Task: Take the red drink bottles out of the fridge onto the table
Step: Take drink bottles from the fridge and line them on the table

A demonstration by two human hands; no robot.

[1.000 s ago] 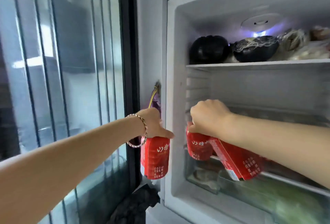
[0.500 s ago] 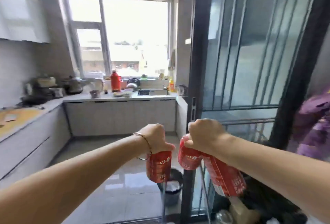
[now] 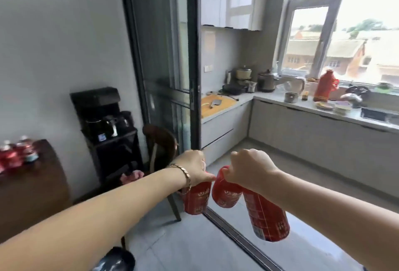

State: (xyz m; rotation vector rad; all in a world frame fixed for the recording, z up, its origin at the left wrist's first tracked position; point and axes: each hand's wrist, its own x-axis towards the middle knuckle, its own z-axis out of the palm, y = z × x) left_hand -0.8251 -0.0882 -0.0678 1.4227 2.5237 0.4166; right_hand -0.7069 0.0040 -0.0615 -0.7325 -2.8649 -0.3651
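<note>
Both arms reach out ahead of us, fists close together just below mid-view, over the floor. Left hand (image 3: 193, 169), bracelet (image 3: 186, 175) at the wrist: fingers curled tight over the top of a single red bottle (image 3: 196, 200); it hangs neck-up, roughly plumb, cap hidden in the fist. Right hand (image 3: 251, 169) sits at three o'clock of the left; its fingers are closed round the necks of a pair of red bottles (image 3: 225, 195); one dangles at seven o'clock of the fist, just beside the single red bottle; the other slants away toward five o'clock, its base the lowest of the three. We note all three carried in the air.

Desk (image 3: 36, 195) — dark wood — lies at nine o'clock of our view, well apart from the hands; on its far part stands a cluster of red bottles (image 3: 15, 155), too blurred for us to count. At ten o'clock of the left hand is a dark chair (image 3: 159, 141); beyond it a black stand (image 3: 108, 132) with kettles, against the wall. Sliding glass door (image 3: 166, 54) at twelve o'clock; past it, at two o'clock, a kitchen — a window (image 3: 345, 33), a red flask (image 3: 322, 87) below it.
</note>
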